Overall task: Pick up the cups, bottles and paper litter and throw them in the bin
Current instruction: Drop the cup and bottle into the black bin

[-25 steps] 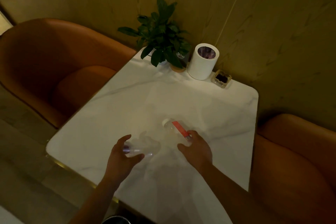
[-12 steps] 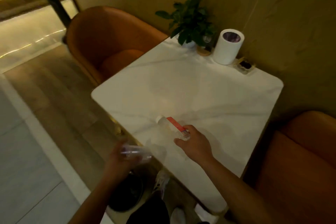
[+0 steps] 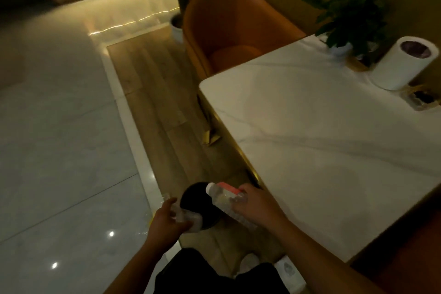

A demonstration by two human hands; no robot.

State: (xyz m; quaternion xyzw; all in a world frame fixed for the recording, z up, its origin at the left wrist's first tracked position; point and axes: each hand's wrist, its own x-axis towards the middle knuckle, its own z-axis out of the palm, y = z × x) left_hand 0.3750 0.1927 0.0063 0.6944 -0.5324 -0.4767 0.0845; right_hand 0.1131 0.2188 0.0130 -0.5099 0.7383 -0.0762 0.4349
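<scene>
A round black bin (image 3: 195, 200) stands on the wooden floor beside the table's near left corner. My right hand (image 3: 256, 205) grips a clear plastic bottle (image 3: 223, 198) with a white cap and a red label, holding it tilted over the bin's right rim. My left hand (image 3: 167, 221) holds a crumpled clear plastic cup (image 3: 187, 218) at the bin's left front edge. Both hands hover just above the bin, close to each other.
The white marble table (image 3: 322, 141) fills the right side, carrying a potted plant (image 3: 348, 12), a white paper roll (image 3: 403, 64) and a small dish (image 3: 422, 100) at its far edge. An orange armchair (image 3: 229, 28) stands behind the table. Glossy tiled floor (image 3: 59, 138) spreads to the left.
Both hands have left the tabletop and swung left and down to the bin, carrying the bottle and the cup. My view has turned left toward the floor.
</scene>
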